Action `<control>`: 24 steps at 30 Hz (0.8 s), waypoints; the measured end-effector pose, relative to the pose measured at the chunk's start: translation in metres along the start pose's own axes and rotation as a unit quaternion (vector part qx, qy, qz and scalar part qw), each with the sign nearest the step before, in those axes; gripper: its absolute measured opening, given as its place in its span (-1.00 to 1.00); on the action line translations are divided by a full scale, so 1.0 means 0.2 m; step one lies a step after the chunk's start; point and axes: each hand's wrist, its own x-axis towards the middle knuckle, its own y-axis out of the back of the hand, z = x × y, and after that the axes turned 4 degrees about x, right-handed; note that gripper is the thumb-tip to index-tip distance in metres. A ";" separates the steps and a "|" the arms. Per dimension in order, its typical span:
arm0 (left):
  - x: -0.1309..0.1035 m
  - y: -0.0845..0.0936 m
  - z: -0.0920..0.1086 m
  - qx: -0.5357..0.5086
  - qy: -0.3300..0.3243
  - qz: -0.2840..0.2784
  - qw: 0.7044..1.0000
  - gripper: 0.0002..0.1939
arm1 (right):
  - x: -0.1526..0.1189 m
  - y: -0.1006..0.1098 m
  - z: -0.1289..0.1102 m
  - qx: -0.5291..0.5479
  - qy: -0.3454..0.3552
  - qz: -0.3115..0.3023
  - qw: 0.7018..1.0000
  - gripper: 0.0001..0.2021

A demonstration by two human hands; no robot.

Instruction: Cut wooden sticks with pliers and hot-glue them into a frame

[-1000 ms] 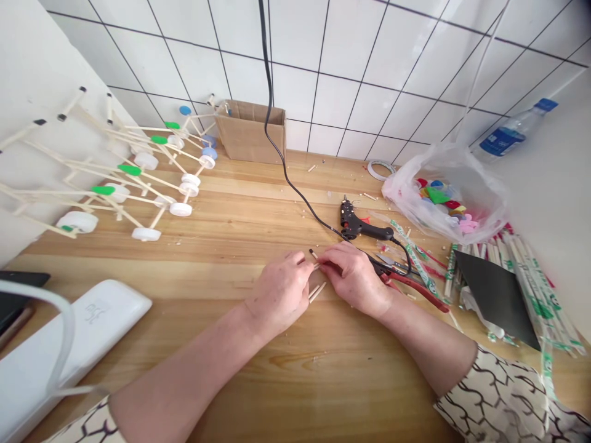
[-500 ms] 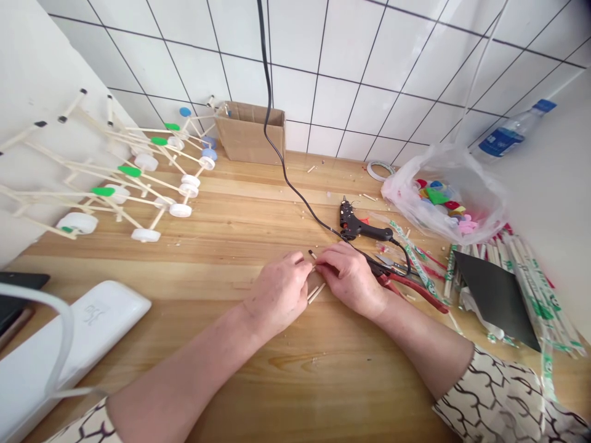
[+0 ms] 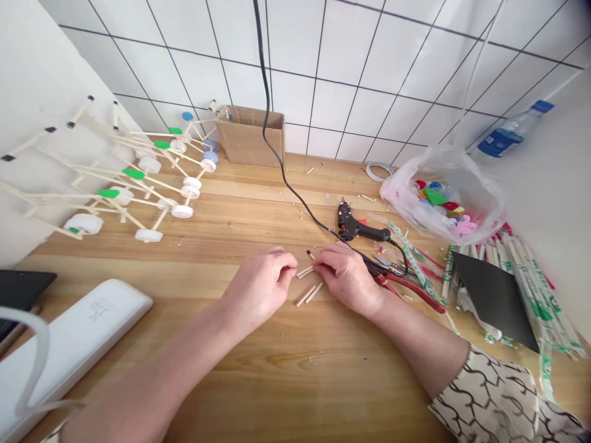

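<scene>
My left hand (image 3: 263, 280) is closed in a pinch just left of several short wooden sticks; whatever its fingertips hold, if anything, is too small to make out. Opposite it, my right hand (image 3: 346, 277) pinches a short wooden stick with a black tip (image 3: 310, 254), most of it covered by the fingers. Between the hands, short sticks (image 3: 305, 272) lie side by side, and two more pale sticks (image 3: 306, 295) rest on the table nearer to me. A black glue gun (image 3: 360, 229) lies beyond my right hand, with red-handled pliers (image 3: 410, 292) beside that wrist.
Stick frames with white wheels (image 3: 182, 211) stand at the left. A cardboard box (image 3: 252, 138) and tape roll (image 3: 379, 171) sit near the tiled wall. At the right are a plastic bag of coloured pieces (image 3: 406, 203), bundled sticks (image 3: 530, 283) and a bottle (image 3: 512, 135). A white power bank (image 3: 101, 332) lies front left.
My left hand has moved left, away from my right hand, uncovering the short sticks between them. The right hand stays nearly where it was.
</scene>
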 end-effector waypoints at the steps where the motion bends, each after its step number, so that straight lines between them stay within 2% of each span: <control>1: -0.01 0.01 0.00 0.008 0.007 -0.002 1.000 -0.83 | 0.00 0.00 0.00 0.002 0.002 0.002 1.000 -0.84; 7: -0.04 -0.02 0.02 0.016 0.045 -0.020 0.999 -0.85 | 0.00 -0.01 0.01 0.003 0.009 0.012 1.000 -0.84; 16: -0.05 -0.08 -0.04 0.041 -0.044 0.009 0.998 -0.79 | 0.00 0.01 -0.01 0.012 0.009 0.005 1.000 -0.84; 24: -0.06 -0.08 -0.02 0.079 -0.063 0.017 0.995 -0.76 | 0.00 0.00 0.01 0.012 0.004 0.001 1.000 -0.83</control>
